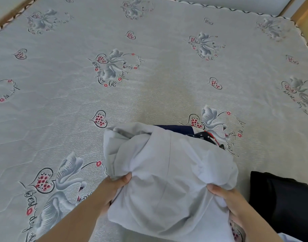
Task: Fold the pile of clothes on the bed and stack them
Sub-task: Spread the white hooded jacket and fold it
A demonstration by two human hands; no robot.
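A bedroom at home: beyond the left hand (114, 187) spreads a swan-printed mattress (149, 88) in a wooden bed frame (305, 13).

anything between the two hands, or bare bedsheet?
Head view: the bunched white garment spans the whole gap. The left hand grips its left edge, the right hand its right edge. No bedsheet shows between them.

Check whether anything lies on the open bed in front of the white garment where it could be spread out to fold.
Nothing visible does. Both the left hand and right hand grip the white garment; the mattress ahead looks bare. A navy patterned cloth peeks out behind it, and a black garment lies right.
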